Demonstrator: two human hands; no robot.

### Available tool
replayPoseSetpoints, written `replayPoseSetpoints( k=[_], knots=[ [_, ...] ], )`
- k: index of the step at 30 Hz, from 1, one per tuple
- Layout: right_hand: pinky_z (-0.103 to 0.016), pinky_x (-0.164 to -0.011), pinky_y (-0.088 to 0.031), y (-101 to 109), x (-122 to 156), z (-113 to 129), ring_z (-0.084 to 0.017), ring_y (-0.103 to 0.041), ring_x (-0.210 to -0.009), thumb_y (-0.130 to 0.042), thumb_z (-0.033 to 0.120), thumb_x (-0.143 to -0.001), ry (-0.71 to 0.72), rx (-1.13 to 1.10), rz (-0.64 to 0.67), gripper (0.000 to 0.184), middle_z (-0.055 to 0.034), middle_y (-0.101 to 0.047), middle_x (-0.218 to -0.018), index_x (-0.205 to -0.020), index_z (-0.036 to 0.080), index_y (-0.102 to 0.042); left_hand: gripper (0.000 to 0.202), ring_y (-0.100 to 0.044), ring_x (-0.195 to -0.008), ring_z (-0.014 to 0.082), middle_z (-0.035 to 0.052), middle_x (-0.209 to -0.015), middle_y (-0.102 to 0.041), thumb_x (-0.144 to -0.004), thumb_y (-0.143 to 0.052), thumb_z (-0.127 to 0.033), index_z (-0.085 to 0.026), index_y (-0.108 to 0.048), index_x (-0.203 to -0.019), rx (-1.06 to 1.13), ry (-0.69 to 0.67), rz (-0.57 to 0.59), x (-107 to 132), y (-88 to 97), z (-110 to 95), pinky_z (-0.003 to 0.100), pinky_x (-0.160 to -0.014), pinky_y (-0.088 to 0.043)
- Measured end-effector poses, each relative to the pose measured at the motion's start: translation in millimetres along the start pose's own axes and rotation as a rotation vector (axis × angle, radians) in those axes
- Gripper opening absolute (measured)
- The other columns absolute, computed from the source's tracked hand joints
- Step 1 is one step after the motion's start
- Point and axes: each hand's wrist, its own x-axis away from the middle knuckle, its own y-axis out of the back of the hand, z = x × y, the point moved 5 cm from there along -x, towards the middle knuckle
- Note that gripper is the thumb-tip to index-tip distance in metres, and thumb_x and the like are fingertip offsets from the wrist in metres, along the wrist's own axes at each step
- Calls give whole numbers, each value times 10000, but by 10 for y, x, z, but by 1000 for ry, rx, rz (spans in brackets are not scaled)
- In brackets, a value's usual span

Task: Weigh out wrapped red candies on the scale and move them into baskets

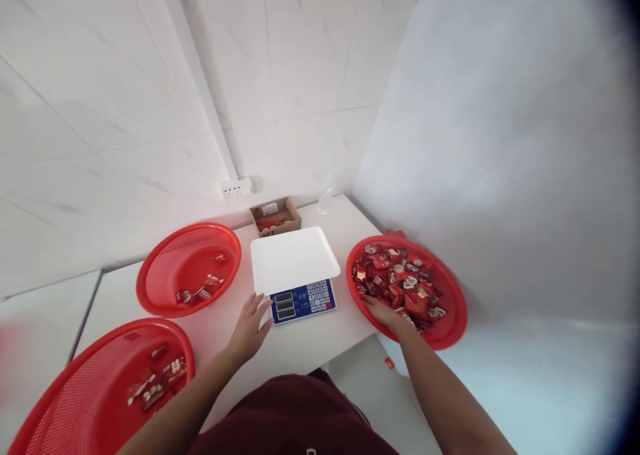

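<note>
My left hand (249, 329) is open, its fingers spread at the left front corner of a digital scale (303, 301) with a blue keypad and displays. The scale's white pan (294, 260) carries nothing. On the right, my right hand (383, 312) reaches over the near rim of a red plastic basket (454, 315). Its fingers stretch out among many small red wrapped packets (400, 278) heaped inside. The fingertips are partly lost among the wrappers, and no packet shows clearly gripped.
Two more red baskets stand on the left, a far one (150, 275) and a near one (60, 381), each with several packets at the bottom. Behind the scale are a cardboard box (287, 225) and a clear plastic object (325, 200). A socket strip (237, 188) is on the wall.
</note>
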Motion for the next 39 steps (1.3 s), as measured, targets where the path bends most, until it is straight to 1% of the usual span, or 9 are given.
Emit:
replayPoseSetpoints(
  k=[5, 9, 12, 14, 19, 23, 28, 32, 39],
  knots=[
    [-352, -1094, -290, -59, -207, 27, -229, -297, -1385, -506, 157, -766, 41, 129, 83, 656, -169, -272, -1524, -1407, 134, -369, 326, -385, -1329, 306, 109, -1335, -533, -866, -521, -278, -225, -582, -1181, -24, 23, -14, -122, 31, -102, 504, -1044, -403],
    [-392, -1069, -326, -90, -333, 108, -271, -306, -1377, -453, 164, -806, 72, 202, 113, 689, -161, -161, -1559, -1462, 198, -247, 309, -381, -1333, 302, 107, -1336, -531, -864, -523, -268, -222, -598, -1160, -39, 41, -15, -289, -10, -255, 502, -1047, -401],
    [-457, -998, -398, -92, -446, 159, -319, -386, -1322, -437, 222, -820, 66, 239, 138, 709, -133, -115, -1573, -1478, 262, -176, 307, -368, -1342, 297, 102, -1338, -530, -859, -529, -261, -227, -606, -1154, -28, 59, -22, -404, -77, -392, 498, -1046, -405],
    [-491, -953, -426, -82, -527, 184, -337, -448, -1268, -419, 253, -827, 38, 261, 141, 716, -152, -103, -1571, -1484, 251, -136, 304, -363, -1345, 295, 97, -1339, -530, -857, -531, -257, -229, -612, -1148, -16, 83, -20, -458, -133, -482, 499, -1049, -403],
    [-489, -921, -432, -56, -617, 240, -328, -431, -1270, -334, 174, -842, 29, 301, 107, 645, -212, -199, -1526, -1470, 180, -187, 316, -354, -1350, 302, 100, -1346, -525, -846, -542, -246, -221, -616, -1152, 19, 150, 15, -494, -290, -693, 505, -1054, -400],
    [-442, -920, -424, -49, -557, 230, -298, -411, -1273, -274, 121, -850, 109, 259, 102, 543, -179, -398, -1424, -1380, 179, -378, 324, -356, -1350, 299, 94, -1350, -523, -836, -552, -226, -237, -617, -1153, 46, 161, 49, -481, -391, -833, 519, -1052, -399],
    [-337, -932, -413, 9, -517, 158, -213, -536, -1123, -367, 148, -824, 182, 66, 74, 361, -118, -568, -1247, -1109, 192, -585, 316, -364, -1345, 294, 95, -1336, -532, -829, -562, -214, -234, -627, -1138, 81, 123, 99, -520, -448, -958, 523, -1059, -391],
    [-313, -918, -446, 121, -484, 29, -178, -591, -1018, -353, 213, -833, 132, -173, -38, 331, -74, -643, -1104, -1079, 204, -574, 309, -354, -1351, 288, 98, -1346, -522, -840, -551, -213, -223, -625, -1140, 138, 89, 150, -569, -444, -1030, 513, -1072, -379],
    [-310, -662, -562, 398, -195, -256, -174, -637, -807, -374, 398, -809, -81, -527, -308, 424, -91, -617, -1106, -1137, 178, -527, 308, -384, -1333, 272, 97, -1324, -541, -835, -547, -201, -222, -626, -1132, 273, 59, 234, -647, -450, -1081, 492, -1075, -380]
  ],
)
